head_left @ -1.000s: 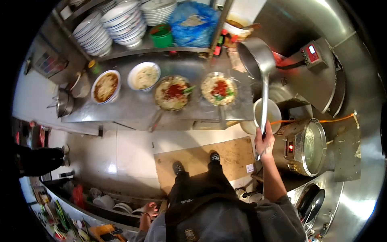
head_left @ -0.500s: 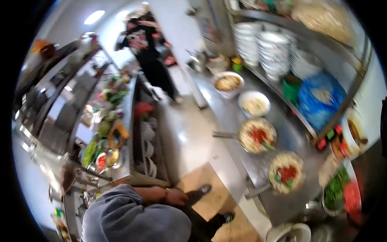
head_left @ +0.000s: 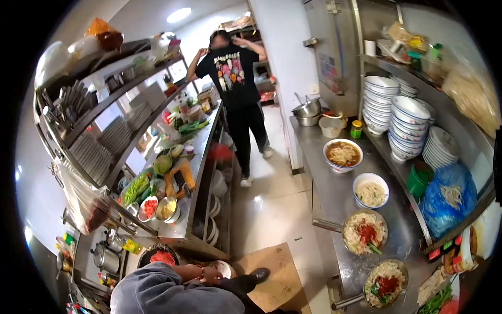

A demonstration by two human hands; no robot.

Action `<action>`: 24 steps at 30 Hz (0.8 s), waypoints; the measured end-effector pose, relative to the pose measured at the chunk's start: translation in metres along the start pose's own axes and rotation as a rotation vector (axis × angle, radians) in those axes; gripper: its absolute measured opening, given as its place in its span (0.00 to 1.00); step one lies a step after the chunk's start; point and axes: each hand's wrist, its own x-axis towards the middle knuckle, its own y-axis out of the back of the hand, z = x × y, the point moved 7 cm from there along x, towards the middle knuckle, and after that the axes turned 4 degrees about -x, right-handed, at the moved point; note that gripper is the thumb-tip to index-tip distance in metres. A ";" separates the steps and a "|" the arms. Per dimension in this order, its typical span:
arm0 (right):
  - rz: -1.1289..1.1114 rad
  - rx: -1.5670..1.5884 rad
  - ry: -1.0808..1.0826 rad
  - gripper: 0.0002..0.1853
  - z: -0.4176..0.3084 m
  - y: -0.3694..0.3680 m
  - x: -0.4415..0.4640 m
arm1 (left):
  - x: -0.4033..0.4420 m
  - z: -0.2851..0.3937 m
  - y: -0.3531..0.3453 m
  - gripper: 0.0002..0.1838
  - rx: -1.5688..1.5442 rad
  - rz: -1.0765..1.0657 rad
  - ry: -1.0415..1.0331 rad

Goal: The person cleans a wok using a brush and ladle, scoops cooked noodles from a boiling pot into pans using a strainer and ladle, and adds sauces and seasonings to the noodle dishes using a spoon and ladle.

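My left hand (head_left: 210, 275), with a bracelet at the wrist, hangs low in front of my grey sweatshirt (head_left: 167, 290), over my dark trouser leg. Its fingers are too unclear to show whether they are curled around anything. Just beyond it, a whitish round container (head_left: 225, 268) stands low by the counter's end, partly hidden. Beside my forearm lies a dark bin (head_left: 175, 253) with something red (head_left: 162, 257) in it. My right hand is out of view.
Two pans of noodles with red sauce (head_left: 387, 285) (head_left: 364, 235), a noodle bowl (head_left: 371, 190) and a soup bowl (head_left: 343, 156) line the right steel counter (head_left: 319, 183). Vegetables (head_left: 137, 189) cover the left counter. Another person (head_left: 230, 78) stands in the aisle, back turned, arms raised.
My view has swung, so both counters sit differently in it. My left hand appears lower and further left. The other person's arms now show raised beside the head.
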 end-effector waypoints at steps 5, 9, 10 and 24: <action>-0.033 -0.137 0.094 0.19 -0.100 -0.098 -0.013 | -0.245 0.029 0.301 0.35 0.181 1.567 -0.364; -0.075 -0.204 0.044 0.21 -0.171 -0.174 -0.059 | -0.433 0.012 0.413 0.32 0.235 2.317 -0.649; -0.091 -0.214 0.058 0.21 -0.191 -0.190 -0.064 | -0.452 0.001 0.417 0.32 0.244 2.445 -0.703; 0.129 -0.134 -0.476 0.18 -0.043 -0.264 -0.259 | -0.078 0.076 0.339 0.05 -0.374 0.864 -1.294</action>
